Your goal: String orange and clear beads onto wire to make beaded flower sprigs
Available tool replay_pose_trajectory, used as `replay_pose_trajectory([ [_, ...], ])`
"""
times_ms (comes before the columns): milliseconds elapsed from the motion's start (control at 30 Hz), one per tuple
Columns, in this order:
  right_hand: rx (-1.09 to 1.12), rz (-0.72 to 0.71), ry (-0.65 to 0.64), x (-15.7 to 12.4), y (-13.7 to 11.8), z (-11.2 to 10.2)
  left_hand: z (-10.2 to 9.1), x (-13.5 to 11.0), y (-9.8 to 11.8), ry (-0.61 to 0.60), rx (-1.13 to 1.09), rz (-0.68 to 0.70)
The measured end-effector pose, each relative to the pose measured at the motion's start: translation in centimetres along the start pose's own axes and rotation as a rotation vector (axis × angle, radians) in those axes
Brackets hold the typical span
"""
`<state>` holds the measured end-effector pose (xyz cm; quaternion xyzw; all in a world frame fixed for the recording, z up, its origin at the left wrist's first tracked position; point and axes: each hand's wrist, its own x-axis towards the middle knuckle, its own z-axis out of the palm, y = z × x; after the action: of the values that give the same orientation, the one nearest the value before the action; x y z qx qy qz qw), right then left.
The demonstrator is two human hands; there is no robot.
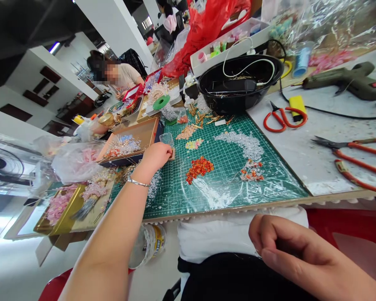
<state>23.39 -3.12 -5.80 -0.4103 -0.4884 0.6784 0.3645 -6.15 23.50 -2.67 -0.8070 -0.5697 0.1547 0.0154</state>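
Note:
My left hand (156, 156) reaches out over the left part of the green cutting mat (225, 188), fingers closed around a small clear plastic piece (167, 139) beside a brown cardboard box lid (134, 138). A thin silver bangle sits on that wrist. My right hand (285, 246) rests low over my lap, below the table edge, fingers curled and pinched together on something I cannot make out. On the mat lie piles of beads: orange-red beads (199, 167), clear beads (244, 142), pale yellow beads (194, 144).
A black bowl (207, 88) with a cable stands behind the mat. Red-handled scissors (283, 119), pliers (354, 161) and a green glue gun (351, 79) lie at right. Gold trays of pink beads (61, 209) sit at left. Another person sits at the far end.

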Motion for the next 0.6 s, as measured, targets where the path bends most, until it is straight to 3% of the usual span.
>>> replay_pose_trajectory([
  [367,0.058,0.116,-0.044,-0.8,-0.2,0.5,-0.6,0.0,-0.8,-0.039,0.010,-0.095],
  [600,0.098,0.160,0.010,-1.7,-0.8,1.4,-0.7,-0.8,-1.5,0.031,-0.058,-0.142],
])
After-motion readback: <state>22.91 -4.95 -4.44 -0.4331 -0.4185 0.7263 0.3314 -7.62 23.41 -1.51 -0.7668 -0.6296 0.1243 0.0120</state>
